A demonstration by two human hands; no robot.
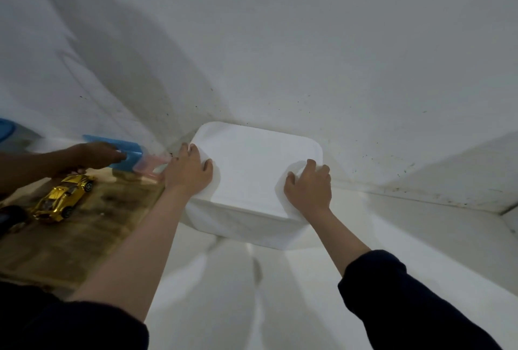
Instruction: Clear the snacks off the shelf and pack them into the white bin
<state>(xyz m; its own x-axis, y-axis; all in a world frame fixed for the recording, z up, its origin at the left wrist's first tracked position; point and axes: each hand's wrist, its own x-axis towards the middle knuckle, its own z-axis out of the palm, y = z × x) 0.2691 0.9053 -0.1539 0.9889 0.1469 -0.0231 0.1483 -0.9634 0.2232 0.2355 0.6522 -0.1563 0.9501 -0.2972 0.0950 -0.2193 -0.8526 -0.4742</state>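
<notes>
— What have you got hold of there?

— The white bin point(252, 164). My left hand point(188, 171) has its fingers curled over the bin's left rim, and my right hand point(308, 185) grips the near right corner the same way.

— What does it look like?

— Plain white plastic, squarish, with rounded corners and smooth sides. It glares so bright that I cannot tell whether I am looking at a lid or into the inside. It stands on a white surface point(392, 226), pushed close to the corner where two white, speckled walls point(308, 41) meet.

— Anything beside it?

— To its left, on a stained brownish shelf point(92, 226), a blue container point(127, 155) and a pink one point(150, 167) stand just beside the bin. A gold toy car point(63, 198) lies nearer me. Another person's hand point(95, 155) reaches in from the left and touches the blue container.
</notes>
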